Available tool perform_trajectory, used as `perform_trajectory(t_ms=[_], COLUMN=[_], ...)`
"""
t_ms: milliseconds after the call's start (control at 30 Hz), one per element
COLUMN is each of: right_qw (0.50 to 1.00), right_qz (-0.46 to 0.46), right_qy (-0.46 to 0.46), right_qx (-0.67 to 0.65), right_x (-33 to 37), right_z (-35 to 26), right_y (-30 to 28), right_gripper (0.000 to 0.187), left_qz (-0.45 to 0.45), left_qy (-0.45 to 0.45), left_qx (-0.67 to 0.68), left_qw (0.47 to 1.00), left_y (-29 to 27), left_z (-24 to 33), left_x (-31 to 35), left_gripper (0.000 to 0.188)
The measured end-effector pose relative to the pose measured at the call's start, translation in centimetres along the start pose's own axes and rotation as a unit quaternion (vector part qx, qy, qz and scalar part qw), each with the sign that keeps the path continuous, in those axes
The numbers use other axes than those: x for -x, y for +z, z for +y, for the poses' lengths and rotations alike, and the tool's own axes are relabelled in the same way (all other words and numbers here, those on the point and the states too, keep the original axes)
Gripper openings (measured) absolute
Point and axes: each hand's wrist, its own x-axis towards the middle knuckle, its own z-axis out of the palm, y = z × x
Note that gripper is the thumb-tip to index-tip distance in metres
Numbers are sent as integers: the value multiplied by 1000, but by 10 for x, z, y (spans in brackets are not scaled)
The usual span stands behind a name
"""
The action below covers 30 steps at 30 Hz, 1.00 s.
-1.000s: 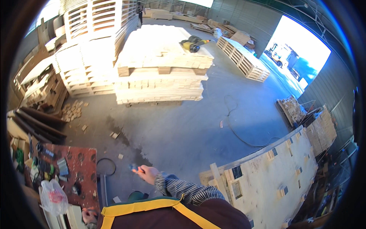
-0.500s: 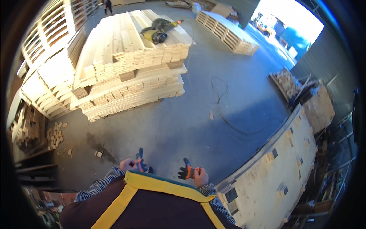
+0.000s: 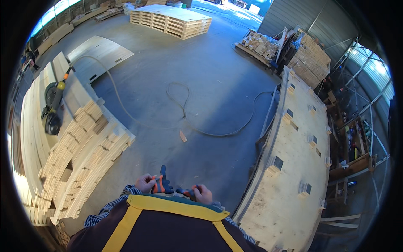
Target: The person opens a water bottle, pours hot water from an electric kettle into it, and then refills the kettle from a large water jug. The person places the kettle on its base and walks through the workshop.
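Observation:
Low in the head view, my bare left hand (image 3: 144, 183) grips an orange and dark work glove (image 3: 158, 185) by its cuff. The glove's dark fingers spread out to the right, one of them pointing up. Close by on the right, my bare right hand (image 3: 203, 195) is closed on a second work glove (image 3: 187, 193), dark with some orange. Both hands are just in front of my dark, yellow-trimmed vest (image 3: 176, 205), with the two gloves nearly meeting between them.
A board stack (image 3: 88, 155) stands at left, with a yellow and black nail gun (image 3: 52, 105) on top. Its air hose (image 3: 218, 135) loops over the floor. A large plywood panel with blocks (image 3: 285, 168) runs along the right. Stacked pallets (image 3: 168, 25) stand far ahead.
My view has swung to the right, so the board stack now lies farther left. My hands have drawn closer together, each still holding its glove.

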Motion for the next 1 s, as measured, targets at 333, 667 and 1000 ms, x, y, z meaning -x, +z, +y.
perform_trajectory(t_ms=[333,667,1000], right_qw=[921,940,929], right_qz=[-375,-331,-365], right_qy=[-102,-12,-13], right_qx=[9,-83,-66], right_x=[-387,-709,-1104], right_z=[-190,-253,-323], right_y=[48,-13,-99], right_gripper=[43,33,28], left_qz=[-17,-152,183], left_qy=[6,67,238], left_qx=[214,232,-248], left_qw=[977,958,921], left_y=[-17,-21,44], left_z=[119,280,327], left_x=[-328,-647,-1024], left_gripper=[16,18,20])
